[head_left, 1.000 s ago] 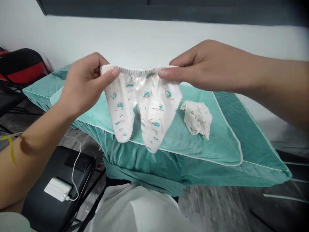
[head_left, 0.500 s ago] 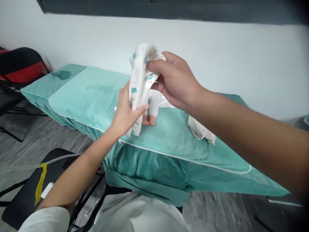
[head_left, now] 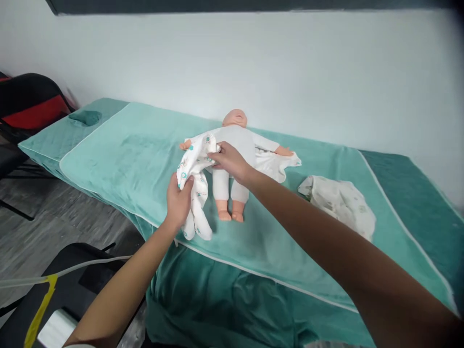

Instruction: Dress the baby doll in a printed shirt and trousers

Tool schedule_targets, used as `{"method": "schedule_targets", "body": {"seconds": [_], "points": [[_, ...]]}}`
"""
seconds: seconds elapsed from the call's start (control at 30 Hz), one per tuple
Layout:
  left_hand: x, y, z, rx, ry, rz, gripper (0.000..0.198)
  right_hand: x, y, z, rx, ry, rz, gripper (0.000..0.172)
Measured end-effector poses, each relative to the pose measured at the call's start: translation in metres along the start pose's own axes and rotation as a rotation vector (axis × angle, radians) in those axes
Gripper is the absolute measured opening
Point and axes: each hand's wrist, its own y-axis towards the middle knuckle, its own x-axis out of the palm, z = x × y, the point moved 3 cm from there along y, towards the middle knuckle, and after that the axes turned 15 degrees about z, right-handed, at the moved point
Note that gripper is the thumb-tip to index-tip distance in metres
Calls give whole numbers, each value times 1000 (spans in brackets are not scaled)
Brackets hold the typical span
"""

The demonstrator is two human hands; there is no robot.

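While left hand (head_left: pixel 177 204) pinches printed pants (head_left: pixel 195 162), fingers curled, right hand (head_left: pixel 234 162) grips them higher up, fingertips closed; pants legs hang near front edge of bed (head_left: pixel 126 145), beside doll (head_left: pixel 241 138) on its back, head near back edge.

My left fingers (head_left: pixel 188 186) and right fingers (head_left: pixel 214 157) hold small white pants (head_left: pixel 194 162) with a teal print. The top is bunched and slanted, its ribbed waistband (head_left: pixel 210 138) uppermost; both legs hang close together over the bed (head_left: pixel 123 150), their rounded ends towards its near edge.
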Motion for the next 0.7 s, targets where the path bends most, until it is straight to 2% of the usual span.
{"method": "schedule_targets", "body": {"seconds": [0.07,0.13,0.17,0.2,0.27,0.33,0.4,0.43,0.5,0.57,0.63,0.7], "points": [[8,12,-7,-28,2,79,34,0,8,3,-58,-205,-120,30],[16,25,-17,-84,18,139,47,-6,17,3,-101,-357,-285,32],[21,31,-23,-122,39,145,55,-13,24,2,-115,-390,-331,34],[26,37,-28,-152,78,127,61,-24,35,1,-132,-403,-304,35],[37,46,-33,-132,192,42,60,-53,67,1,-190,-430,-91,31],[46,47,-28,15,287,-39,48,-86,105,10,-228,-488,204,33],[54,40,-14,175,305,-96,39,-113,143,30,-192,-583,370,50],[59,35,-7,196,288,-133,39,-124,160,43,-143,-619,413,65],[75,22,0,70,238,-281,44,-140,186,71,-21,-676,404,84],[94,13,-2,-155,210,-383,59,-148,202,96,95,-633,295,93],[114,12,-7,-341,152,-416,70,-150,210,113,156,-567,185,98],[131,16,-11,-468,38,-434,69,-148,214,118,132,-542,125,95]]}}
